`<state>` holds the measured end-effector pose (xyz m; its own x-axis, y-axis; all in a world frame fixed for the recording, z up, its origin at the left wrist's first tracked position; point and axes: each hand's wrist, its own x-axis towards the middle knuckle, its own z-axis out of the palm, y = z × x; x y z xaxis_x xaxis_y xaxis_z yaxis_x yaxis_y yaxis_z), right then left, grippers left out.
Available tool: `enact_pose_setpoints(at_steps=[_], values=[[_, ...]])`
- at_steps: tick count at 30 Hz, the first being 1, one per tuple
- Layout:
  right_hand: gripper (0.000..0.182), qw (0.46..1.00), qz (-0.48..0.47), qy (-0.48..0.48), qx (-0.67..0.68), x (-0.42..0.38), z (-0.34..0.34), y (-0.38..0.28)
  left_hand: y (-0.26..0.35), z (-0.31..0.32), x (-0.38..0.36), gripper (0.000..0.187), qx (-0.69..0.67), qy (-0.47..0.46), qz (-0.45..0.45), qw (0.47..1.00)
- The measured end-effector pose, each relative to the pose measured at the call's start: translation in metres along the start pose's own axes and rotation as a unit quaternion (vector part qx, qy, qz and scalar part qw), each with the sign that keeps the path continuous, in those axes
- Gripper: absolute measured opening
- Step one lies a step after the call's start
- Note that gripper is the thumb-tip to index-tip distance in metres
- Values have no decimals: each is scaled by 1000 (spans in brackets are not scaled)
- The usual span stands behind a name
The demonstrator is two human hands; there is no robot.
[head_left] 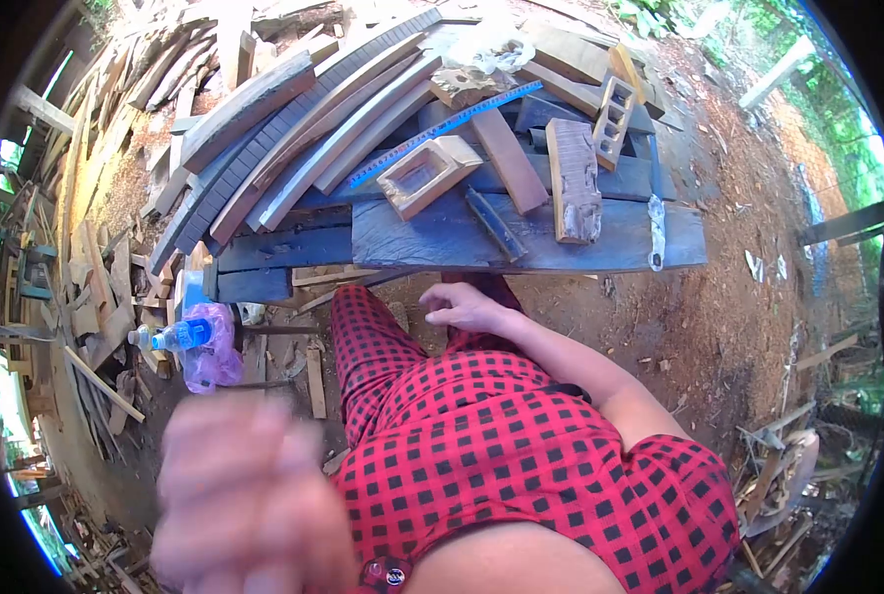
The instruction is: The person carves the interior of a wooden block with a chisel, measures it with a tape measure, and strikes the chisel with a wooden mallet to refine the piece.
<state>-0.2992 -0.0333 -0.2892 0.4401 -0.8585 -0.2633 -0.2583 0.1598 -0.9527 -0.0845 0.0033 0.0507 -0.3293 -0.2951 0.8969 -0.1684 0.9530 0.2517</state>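
Hollowed block (428, 176) lies beyond the right hand (465, 306), left hand (249, 490) raised, blurred.

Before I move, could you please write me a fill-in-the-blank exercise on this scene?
1. The long, thin strip with printed numbers is ____ in colour.
2. From the wearer's view, the dark, narrow, pointed tool lies to the ____ of the pale wooden block with a rectangular hollow.
3. While the right hand shows clearly, the ____ hand is blurred.
4. The small squares on the red checked clothing are ____.

Missing words: blue; right; left; black.
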Motion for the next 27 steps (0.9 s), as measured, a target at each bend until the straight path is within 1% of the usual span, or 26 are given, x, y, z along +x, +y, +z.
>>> enact_pose_setpoints(at_steps=[1, 2, 3, 4, 5, 6, 7, 8, 10, 11, 12, 13, 14, 16, 17, 18, 20, 21, 22, 24, 26, 27], values=[[35, 998, -40, 48, 7, -14, -8, -26, -16, 14, 1, 39, 96, -54, -12, 994], [32, 992, -80, 97, 14, -27, -17, -49, -36, 29, 0, 32, 190, -107, -25, 976], [31, 984, -99, 149, 8, -39, -25, -67, -83, 55, -27, 33, 51, -22, -43, 998], [30, 973, -117, 200, 1, -50, -32, -81, -97, 67, -30, 31, 54, -77, -137, 986], [28, 952, -138, 266, -60, -58, -40, -89, -118, 80, -46, 37, 16, -103, -254, 962], [27, 923, -159, 330, -121, -65, -48, -95, -142, 93, -65, 46, 35, -121, -314, 941], [31, 902, -138, 366, -182, -71, -55, -99, -163, 105, -84, 56, 54, -138, -372, 916], [31, 901, -143, 367, -182, -73, -61, -95, -178, 116, -100, 56, 57, -136, -368, 918], [43, 818, -121, 427, -366, -72, -70, -80, -199, 137, -124, 80, 133, -189, -386, 893], [53, 839, -82, 410, -348, -71, -70, -70, -205, 145, -132, 80, 135, -188, -383, 894], [53, 839, -84, 410, -348, -68, -68, -63, -209, 152, -136, 88, 131, -208, -395, 885], [54, 818, -91, 430, -371, -66, -65, -57, -213, 159, -141, 95, 127, -228, -407, 875], [55, 797, -97, 449, -393, -63, -63, -53, -215, 163, -141, 95, 130, -227, -407, 875], [56, 789, -105, 463, -389, -56, -64, -45, -219, 170, -143, 97, 153, -222, -427, 863], [57, 784, -100, 476, -386, -53, -65, -42, -220, 172, -141, 91, 163, -219, -428, 862], [57, 778, -95, 490, -382, -51, -67, -39, -221, 172, -142, 91, 166, -220, -426, 862], [57, 767, -104, 493, -397, -50, -66, -37, -218, 173, -144, 81, 128, -194, -401, 886], [57, 756, -114, 495, -412, -50, -67, -38, -213, 174, -146, 74, 142, -157, -337, 917], [57, 756, -115, 497, -410, -49, -67, -37, -210, 175, -148, 74, 143, -158, -335, 918], [56, 748, -121, 500, -419, -50, -67, -35, -203, 177, -152, 76, 113, -110, -267, 951], [56, 748, -123, 499, -419, -50, -66, -33, -197, 178, -154, 73, 123, -101, -280, 947], [56, 745, -125, 501, -422, -50, -66, -33, -195, 177, -154, 70, 100, -105, -335, 931]])
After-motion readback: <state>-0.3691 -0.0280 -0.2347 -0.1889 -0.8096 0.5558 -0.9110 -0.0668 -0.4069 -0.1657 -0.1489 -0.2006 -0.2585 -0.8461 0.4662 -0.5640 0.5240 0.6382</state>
